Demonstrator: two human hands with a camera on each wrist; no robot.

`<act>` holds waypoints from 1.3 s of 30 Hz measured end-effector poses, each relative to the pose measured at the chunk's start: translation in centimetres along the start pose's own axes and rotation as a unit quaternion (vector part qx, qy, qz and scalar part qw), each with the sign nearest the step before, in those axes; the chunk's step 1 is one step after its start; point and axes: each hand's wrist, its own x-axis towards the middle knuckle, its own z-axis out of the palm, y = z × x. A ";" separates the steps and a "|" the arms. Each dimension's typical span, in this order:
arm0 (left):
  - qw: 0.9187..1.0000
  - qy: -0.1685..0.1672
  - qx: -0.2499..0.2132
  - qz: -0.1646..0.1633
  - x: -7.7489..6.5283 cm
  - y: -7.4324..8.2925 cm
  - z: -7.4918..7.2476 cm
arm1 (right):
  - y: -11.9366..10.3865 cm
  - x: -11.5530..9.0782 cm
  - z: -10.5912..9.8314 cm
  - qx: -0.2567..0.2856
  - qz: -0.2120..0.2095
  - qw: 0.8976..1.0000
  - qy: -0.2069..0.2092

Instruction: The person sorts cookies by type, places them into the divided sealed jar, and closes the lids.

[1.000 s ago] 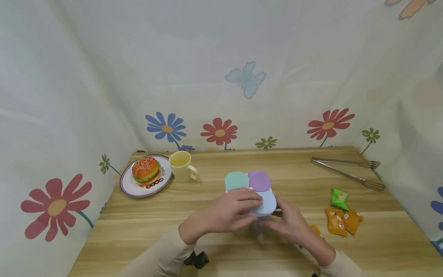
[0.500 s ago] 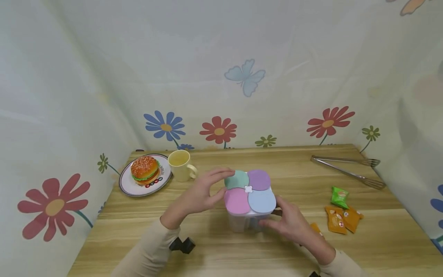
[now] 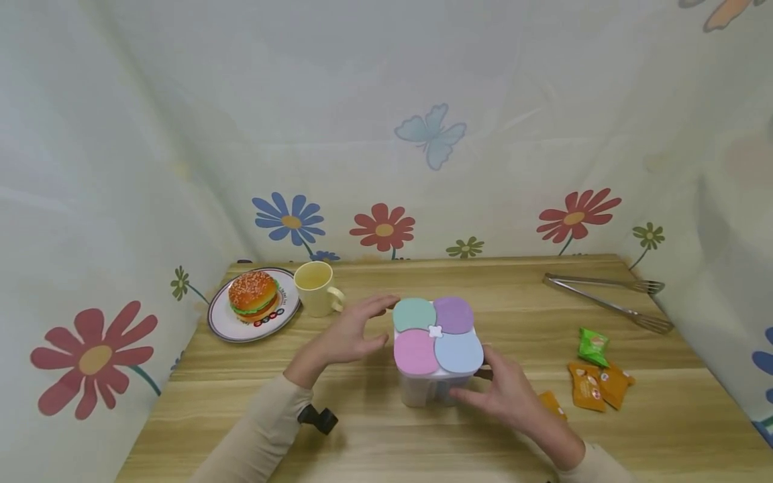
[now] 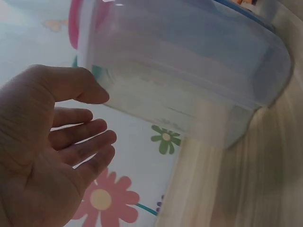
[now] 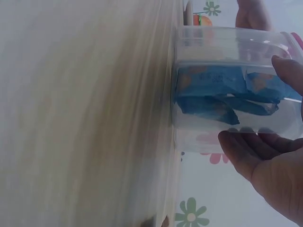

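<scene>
A clear plastic storage box (image 3: 417, 389) stands on the table, topped by petal-shaped lids: green, purple, pink (image 3: 417, 351) and blue. My right hand (image 3: 506, 389) holds the box's right side, thumb at the front and fingers further back. Through the wall in the right wrist view, blue wrapped packets (image 5: 213, 80) show in one compartment. On the other side, my left hand (image 3: 344, 335) is beside the box with relaxed fingers and nothing in it. A gap separates its thumb from the pink lid in the head view, and in the left wrist view its palm (image 4: 42, 175) faces the camera.
Back left, a plate (image 3: 220, 322) bears a toy hamburger (image 3: 253, 295) next to a yellow mug (image 3: 315, 295). Metal tongs (image 3: 604, 303) lie at the back right. Nearer are a green packet (image 3: 593, 345) and orange packets (image 3: 586, 386), one partly behind the right forearm.
My left hand has come off the top of the box and moved left to its side, uncovering the pink lid. My right hand keeps its place on the box.
</scene>
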 end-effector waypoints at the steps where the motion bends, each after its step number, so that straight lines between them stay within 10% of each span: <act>1: 1.000 -0.005 0.000 -0.005 -0.1 -0.3 0.1 | -0.1 0.0 0.1 -0.002 0.004 1.000 0.002; 7: 0.999 -0.022 0.015 -0.021 -0.2 -1.0 0.7 | -0.2 -0.2 0.7 -0.005 -0.016 0.999 0.038; 20: 0.991 -0.047 -0.124 0.002 0.8 -1.7 2.5 | -0.6 -0.1 1.3 -0.068 0.004 0.995 0.072; 39: 0.990 -0.056 -0.123 -0.046 1.0 -1.6 2.7 | -1.0 0.4 1.0 -0.079 0.027 0.995 0.046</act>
